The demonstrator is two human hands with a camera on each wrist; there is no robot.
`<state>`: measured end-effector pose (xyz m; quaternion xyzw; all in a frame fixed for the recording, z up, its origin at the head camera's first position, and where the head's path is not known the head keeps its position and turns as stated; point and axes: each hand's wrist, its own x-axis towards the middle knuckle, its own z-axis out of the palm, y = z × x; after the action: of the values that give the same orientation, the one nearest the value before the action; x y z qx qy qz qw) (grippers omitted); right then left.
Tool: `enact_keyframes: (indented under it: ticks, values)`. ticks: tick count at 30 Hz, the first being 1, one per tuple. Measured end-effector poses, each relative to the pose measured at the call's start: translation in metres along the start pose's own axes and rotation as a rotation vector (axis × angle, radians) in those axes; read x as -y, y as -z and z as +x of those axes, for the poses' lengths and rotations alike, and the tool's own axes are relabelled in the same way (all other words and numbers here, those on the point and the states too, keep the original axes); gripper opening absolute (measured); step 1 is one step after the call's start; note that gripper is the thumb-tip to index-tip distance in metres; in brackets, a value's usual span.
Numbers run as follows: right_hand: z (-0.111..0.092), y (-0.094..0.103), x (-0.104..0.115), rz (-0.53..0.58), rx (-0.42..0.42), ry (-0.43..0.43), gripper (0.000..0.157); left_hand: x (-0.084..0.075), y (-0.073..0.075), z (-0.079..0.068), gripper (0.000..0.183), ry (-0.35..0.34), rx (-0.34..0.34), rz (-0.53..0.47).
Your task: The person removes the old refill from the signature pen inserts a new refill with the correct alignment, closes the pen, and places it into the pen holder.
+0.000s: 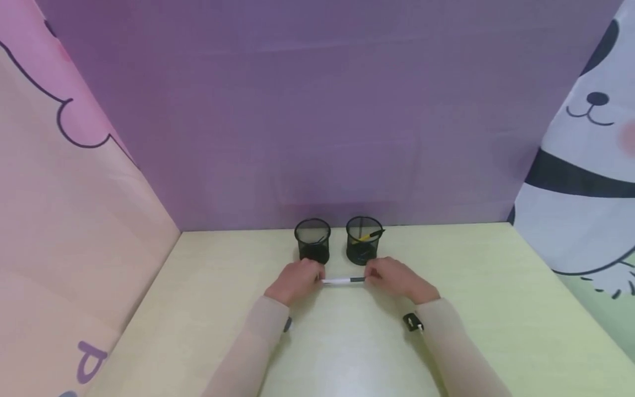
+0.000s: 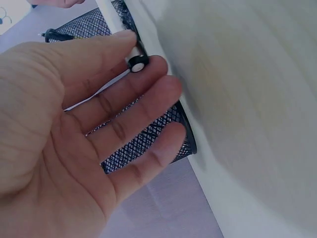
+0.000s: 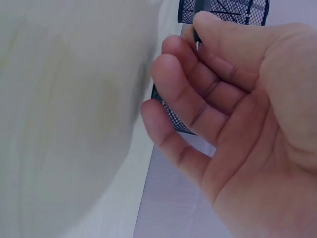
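Both forearms, in pale sleeves (image 1: 448,342), reach forward over the counter (image 1: 342,353) and angle inward. Left hand (image 1: 297,280) and right hand (image 1: 399,280) face each other, backs up in the head view, a white-and-black pen (image 1: 338,281) level between them. Pen is just in front of two black mesh cups; can't tell if it touches the counter.

Left fingers: thumb and fingertip pinch the white end, others bent and slightly apart. Right fingers: thumb and fingertip pinch the black end, others loosely curled.

Left cup (image 1: 313,253) sits behind left hand, thin dark item inside. Right cup (image 1: 361,255) sits behind right hand; yellow-and-black pen (image 1: 369,236) leans in it. Black device (image 1: 413,322) at right wrist.

Writing: purple letter (image 1: 91,361), looks like "d", on left panel (image 1: 89,220). Panda print (image 1: 585,220) at right.
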<state>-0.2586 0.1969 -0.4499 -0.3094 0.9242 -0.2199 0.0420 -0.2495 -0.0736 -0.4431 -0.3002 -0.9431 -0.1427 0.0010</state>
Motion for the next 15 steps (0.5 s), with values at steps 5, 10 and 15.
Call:
enact_keyframes:
  ticks: [5, 10, 15]
  values:
    - [-0.001, 0.009, 0.001, 0.088, -0.051, -0.001, 0.004, 0.001, 0.004, 0.002, 0.009, -0.005, -0.066, -0.036]
    - [-0.001, 0.012, 0.001, 0.244, -0.067, -0.052, 0.008, 0.004, 0.005, 0.001, 0.010, 0.012, -0.077, -0.140]
    - [-0.003, 0.011, 0.000, 0.355, -0.080, -0.062, 0.019, 0.008, 0.005, -0.001, 0.011, 0.014, -0.106, -0.297]
